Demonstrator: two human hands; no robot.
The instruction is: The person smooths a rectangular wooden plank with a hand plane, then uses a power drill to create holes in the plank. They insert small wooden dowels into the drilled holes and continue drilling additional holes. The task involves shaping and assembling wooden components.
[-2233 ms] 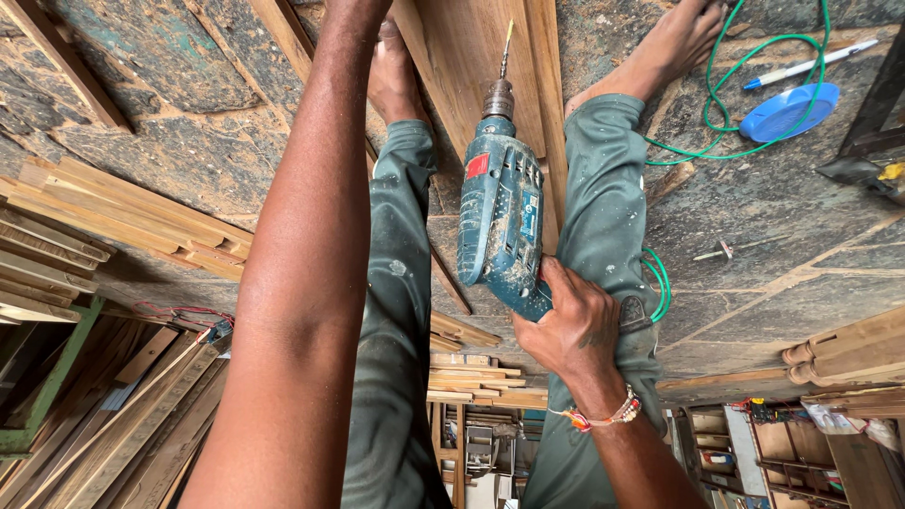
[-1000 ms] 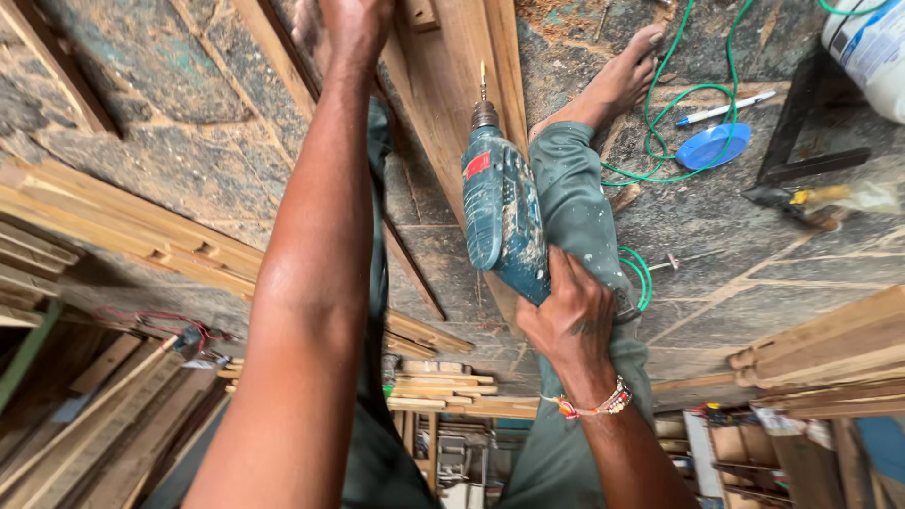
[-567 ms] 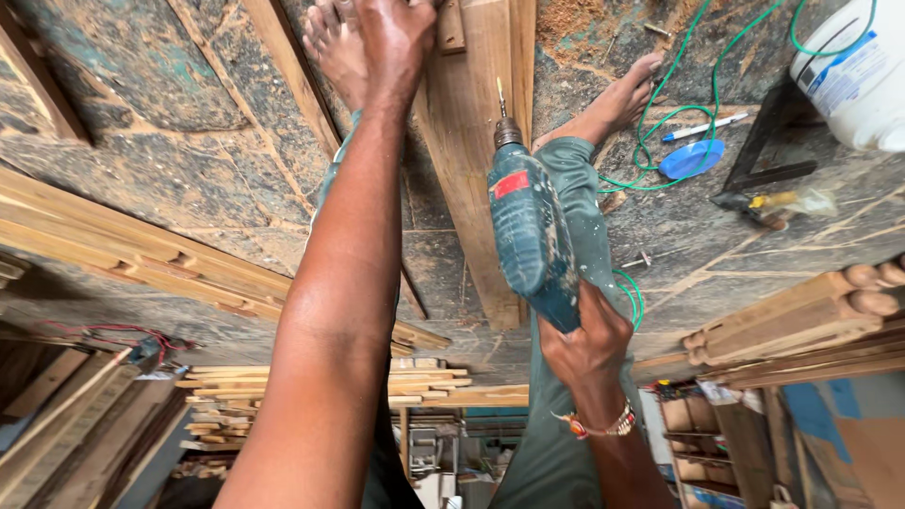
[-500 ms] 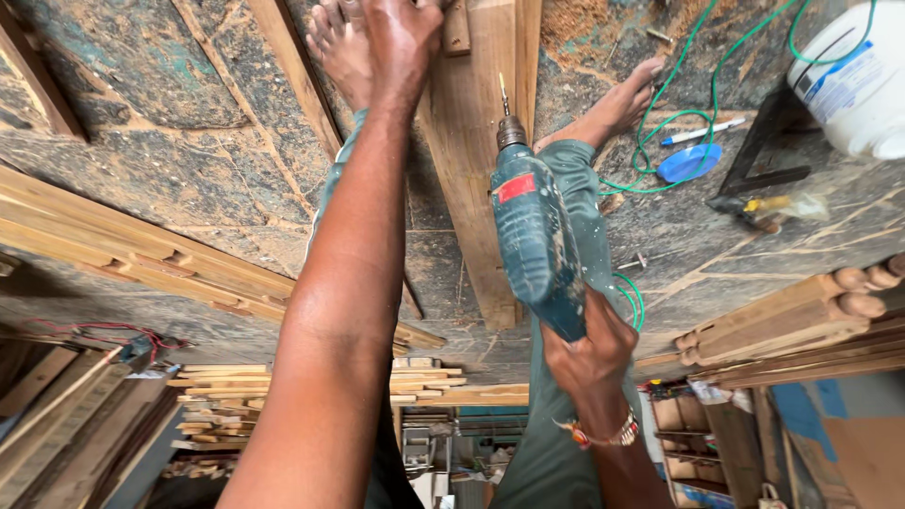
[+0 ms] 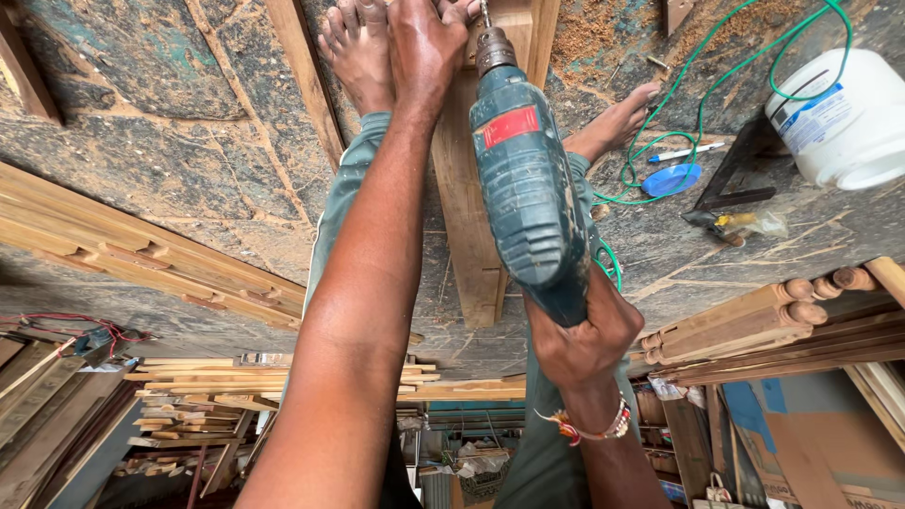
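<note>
Right hand (image 5: 580, 335) clamped on green drill (image 5: 528, 179) grip; drill tip at wood plank (image 5: 471, 217), just beside left hand (image 5: 426, 47), pressed onto plank; hands well apart.

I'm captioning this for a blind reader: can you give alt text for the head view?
The right hand points a blue-green drill at a wooden plank on the floor, while the left hand presses the plank by the bit. Bare feet brace it; a green cord and white bucket lie nearby.
</note>
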